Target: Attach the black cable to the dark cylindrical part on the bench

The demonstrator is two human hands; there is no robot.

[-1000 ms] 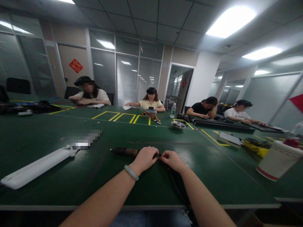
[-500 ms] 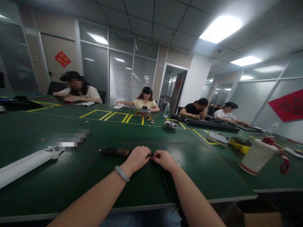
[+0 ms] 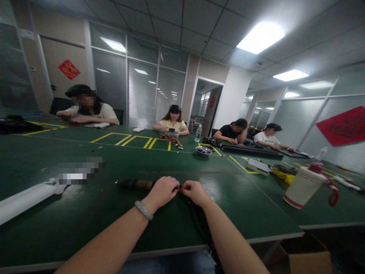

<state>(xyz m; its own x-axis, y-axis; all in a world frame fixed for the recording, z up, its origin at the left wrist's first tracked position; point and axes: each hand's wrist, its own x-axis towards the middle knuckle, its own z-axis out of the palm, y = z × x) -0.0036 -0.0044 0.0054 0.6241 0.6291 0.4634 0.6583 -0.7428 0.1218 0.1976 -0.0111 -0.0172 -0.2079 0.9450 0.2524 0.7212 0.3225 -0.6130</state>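
A dark tool with a brownish, partly see-through barrel (image 3: pixel 142 184) lies on the green table, pointing left. My left hand (image 3: pixel 164 189) is closed over its right end. Close beside it, my right hand (image 3: pixel 196 192) pinches at the tool's tail end, fingertips nearly touching those of the left. What exactly sits between the fingertips is small and dark. A black cable (image 3: pixel 199 220) runs from near my right hand down to the table's front edge.
A white arm-like device (image 3: pixel 28 199) lies at the left. On the right stand a cream cup (image 3: pixel 303 188), a grey box (image 3: pixel 258 166) and yellow cables (image 3: pixel 285 177). A metal bowl (image 3: pixel 203 152) and a bottle (image 3: pixel 198 134) stand farther back. Several people sit across the table.
The view has shifted slightly, moving the scene a little left. Both hands keep nearly the same hold. The person across in the middle has drawn an arm back from the white object.
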